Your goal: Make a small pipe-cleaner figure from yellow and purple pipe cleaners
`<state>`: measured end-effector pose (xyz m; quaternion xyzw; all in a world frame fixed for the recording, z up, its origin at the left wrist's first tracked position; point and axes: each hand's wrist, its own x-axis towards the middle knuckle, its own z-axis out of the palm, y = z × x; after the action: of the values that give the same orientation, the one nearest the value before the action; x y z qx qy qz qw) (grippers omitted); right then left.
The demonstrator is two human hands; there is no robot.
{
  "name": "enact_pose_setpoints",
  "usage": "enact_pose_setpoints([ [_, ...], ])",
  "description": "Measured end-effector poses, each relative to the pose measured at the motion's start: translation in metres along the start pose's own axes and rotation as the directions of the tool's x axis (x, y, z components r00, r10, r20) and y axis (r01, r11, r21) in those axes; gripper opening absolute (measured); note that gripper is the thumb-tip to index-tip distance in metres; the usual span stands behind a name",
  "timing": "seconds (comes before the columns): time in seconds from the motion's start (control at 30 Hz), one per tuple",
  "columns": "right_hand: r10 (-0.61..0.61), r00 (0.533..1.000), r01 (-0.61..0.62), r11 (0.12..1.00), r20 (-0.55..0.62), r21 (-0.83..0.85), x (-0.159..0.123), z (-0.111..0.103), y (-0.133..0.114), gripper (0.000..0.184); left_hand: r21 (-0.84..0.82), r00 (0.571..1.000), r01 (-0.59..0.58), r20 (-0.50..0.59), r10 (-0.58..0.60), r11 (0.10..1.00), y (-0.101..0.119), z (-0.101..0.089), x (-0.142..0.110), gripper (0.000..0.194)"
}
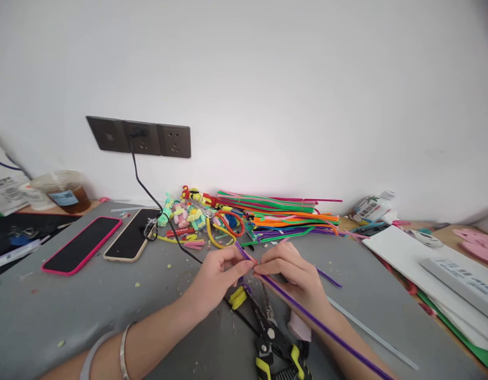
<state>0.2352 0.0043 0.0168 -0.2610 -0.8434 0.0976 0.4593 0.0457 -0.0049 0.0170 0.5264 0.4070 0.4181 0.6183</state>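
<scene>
A long purple pipe cleaner [319, 323] runs from my fingertips down to the lower right, passing over my right forearm. My left hand [218, 272] pinches it close to its upper end, thumb against fingers. Right beside that grip, my right hand [295, 272] closes on the same pipe cleaner, fingertips nearly touching the left ones. Below the hands lie black-and-yellow wire-stripping pliers [271, 338] with their jaws pointing away from me. A folded yellow pipe cleaner piece [238, 298] sits near the jaws. Another purple pipe cleaner end [329, 277] shows beyond my right hand.
Bundles of colourful pipe cleaners [283, 216] and small fuzzy figures [188, 214] lie along the wall. Two phones [83, 245] are on the left, near a black cable [139, 182]. A translucent stick [374, 332] and white boards [410, 258] are at right.
</scene>
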Motion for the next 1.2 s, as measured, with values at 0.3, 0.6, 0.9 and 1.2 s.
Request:
enact_pose_setpoints([
  [0.3, 0.031, 0.999, -0.032, 0.999, 0.01, 0.011, -0.001, -0.001, 0.0, 0.009, -0.011, 1.0, 0.003, 0.003, -0.002, 1.0, 0.0, -0.001, 0.001, 0.037],
  [0.6, 0.092, 0.993, -0.095, 0.994, 0.072, 0.045, 0.002, -0.006, -0.002, 0.006, -0.008, 0.999, -0.005, -0.047, 0.005, 1.0, 0.0, -0.001, 0.001, 0.037],
  [0.9, 0.084, 0.994, -0.096, 0.978, 0.075, 0.183, 0.003, -0.008, 0.001, 0.007, 0.139, 0.992, -0.105, 0.086, 0.094, 0.985, -0.001, -0.006, 0.001, 0.032],
  [1.2, 0.293, 0.871, -0.483, 0.655, 0.395, 0.581, 0.003, -0.012, -0.001, 0.011, 0.106, 0.934, -0.026, 0.356, -0.014, 0.994, 0.007, -0.011, 0.0, 0.026],
])
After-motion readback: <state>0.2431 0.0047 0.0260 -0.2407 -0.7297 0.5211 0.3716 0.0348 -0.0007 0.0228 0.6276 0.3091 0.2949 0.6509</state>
